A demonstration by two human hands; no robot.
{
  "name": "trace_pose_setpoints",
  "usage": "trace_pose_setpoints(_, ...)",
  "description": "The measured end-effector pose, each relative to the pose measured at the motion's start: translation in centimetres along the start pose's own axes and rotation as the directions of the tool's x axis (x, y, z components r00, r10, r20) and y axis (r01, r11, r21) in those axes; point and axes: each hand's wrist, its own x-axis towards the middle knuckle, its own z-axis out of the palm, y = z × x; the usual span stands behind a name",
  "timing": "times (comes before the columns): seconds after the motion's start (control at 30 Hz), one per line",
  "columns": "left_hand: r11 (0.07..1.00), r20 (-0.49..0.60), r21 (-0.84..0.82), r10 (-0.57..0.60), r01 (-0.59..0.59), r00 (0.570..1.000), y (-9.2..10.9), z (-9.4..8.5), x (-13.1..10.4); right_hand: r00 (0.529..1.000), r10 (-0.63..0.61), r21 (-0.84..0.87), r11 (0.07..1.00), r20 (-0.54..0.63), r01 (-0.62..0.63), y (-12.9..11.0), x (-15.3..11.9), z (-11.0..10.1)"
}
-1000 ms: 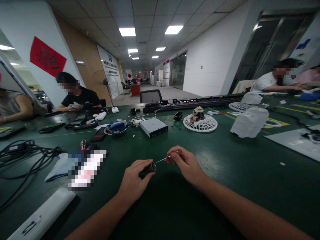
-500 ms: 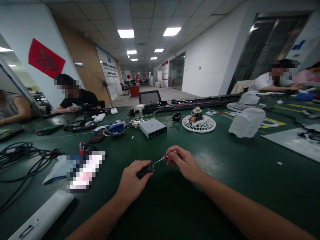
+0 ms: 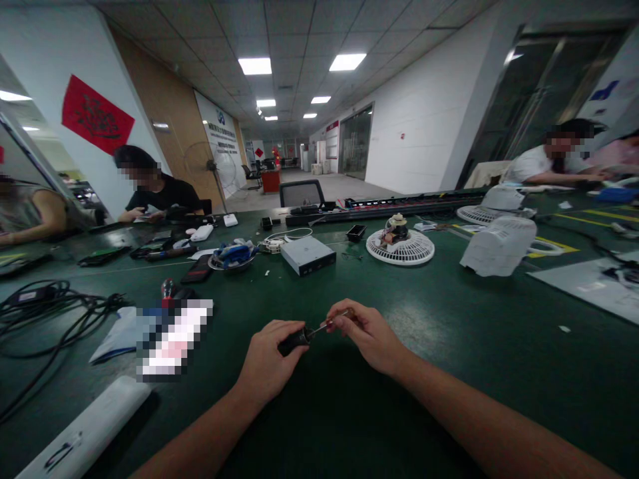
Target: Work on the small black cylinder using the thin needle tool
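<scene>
Between the fingers and thumb of my left hand (image 3: 269,359) lies a short black cylinder (image 3: 293,342), its open end turned to the right. What kind of thing it is I cannot tell. My right hand (image 3: 367,332) pinches a small screwdriver (image 3: 327,325) by its reddish handle. The thin metal shaft points left and its tip is at the cylinder's end; how deep it sits is too small to make out. Both hands are held over the green table (image 3: 319,426), close in front of me.
Ahead lie a silver disc drive (image 3: 308,254), a fan grille with a motor (image 3: 399,246) and a white housing (image 3: 499,245). To the left are a metal bowl with blue things (image 3: 232,256), black cables (image 3: 64,313) and a long white case (image 3: 90,426). People sit across the table.
My right hand has moved slightly left and down, bringing the screwdriver's tip to the cylinder's end. The cylinder's opening has turned more to the right. The view has shifted a little.
</scene>
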Motion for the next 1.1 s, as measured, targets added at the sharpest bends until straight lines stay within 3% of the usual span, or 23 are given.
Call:
trace_pose_setpoints(0.07,1.0,-0.006,0.017,-0.011,0.011,1.0,-0.1,0.0,0.0,0.998,-0.059,-0.085,0.995,-0.003,0.058,-0.1,-0.2,-0.2)
trace_pose_setpoints(0.13,0.999,-0.013,0.034,-0.03,0.031,0.999,-0.3,0.1,0.0,0.979,-0.194,-0.182,0.966,-0.055,0.182,-0.3,-0.4,-0.5)
trace_pose_setpoints(0.2,0.997,-0.016,0.048,-0.055,0.055,0.998,-0.5,0.1,0.0,0.927,-0.362,-0.28,0.904,-0.094,0.325,-0.7,-0.5,-0.9)
trace_pose_setpoints(0.27,0.996,-0.012,0.056,-0.075,0.075,0.997,-0.8,0.1,0.0,0.889,-0.455,-0.379,0.832,-0.048,0.405,-1.2,-0.5,-1.1)
trace_pose_setpoints(0.33,0.995,-0.008,0.062,-0.079,0.079,0.997,-1.0,0.2,-0.1,0.914,-0.402,-0.517,0.771,0.057,0.371,-1.3,-0.4,-1.1)
trace_pose_setpoints(0.43,0.994,-0.002,0.075,-0.079,0.079,0.997,-1.2,0.3,-0.2,0.979,-0.156,-0.734,0.648,0.134,0.204,-0.7,0.0,-0.4)
trace_pose_setpoints(0.53,0.991,0.008,0.094,-0.094,0.093,0.996,-1.2,0.3,-0.1,0.98,0.008,-0.803,0.574,0.201,0.159,0.4,0.4,0.5)
trace_pose_setpoints(0.63,0.99,0.022,0.104,-0.099,0.096,0.995,-1.0,0.2,0.1,0.958,0.04,-0.794,0.57,0.285,0.212,1.0,0.7,1.0)
trace_pose_setpoints(0.8,0.987,0.034,0.125,-0.108,0.103,0.994,-0.9,0.2,0.2,0.937,-0.025,-0.736,0.612,0.349,0.291,0.5,1.1,1.2)
trace_pose_setpoints(1.1,1.0,0.08,0.009,0.013,-0.014,0.997,-0.4,0.3,-0.1,0.943,-0.213,-0.49,0.813,0.255,0.316,0.2,0.0,1.3)
